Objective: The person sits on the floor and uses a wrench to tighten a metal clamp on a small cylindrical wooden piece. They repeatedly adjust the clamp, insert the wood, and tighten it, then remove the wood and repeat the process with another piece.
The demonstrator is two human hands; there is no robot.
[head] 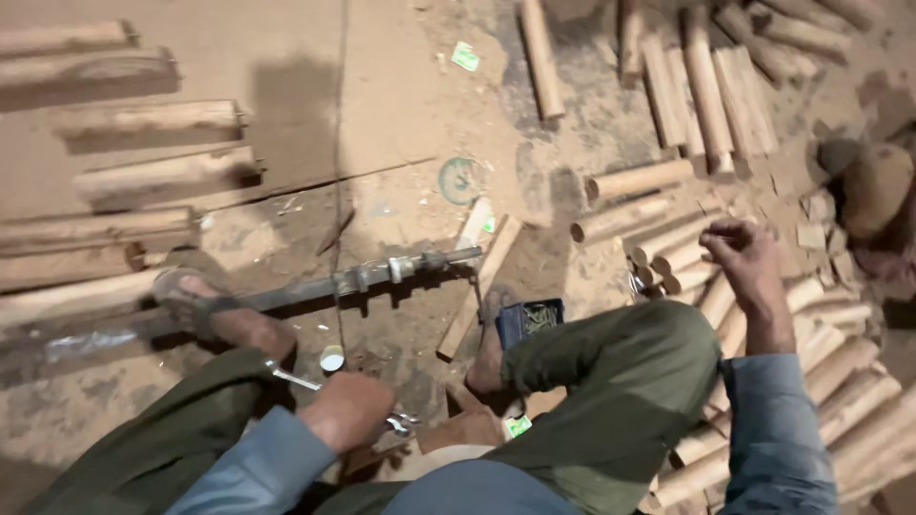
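Wooden rods (pixel 754 315) lay piled on the dusty floor (pixel 401 124) at the person's right, and the right hand (pixel 744 262) hovered over them, fingers loosely curled, grasping nothing. The left hand (pixel 348 410) was clenched around a metal wrench (pixel 296 380) near the long steel shaft (pixel 363 278); picking one rod looked like the step in hand, calling for a lower reach.

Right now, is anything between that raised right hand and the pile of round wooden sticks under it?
Nothing visible. The right hand hangs over the wooden sticks, with only open air between them.

A slim metal wrench (pixel 315 386) lies low between the knees; pale round wooden dowels (pixel 706 286) — heaped, roughly parallel — on the right.
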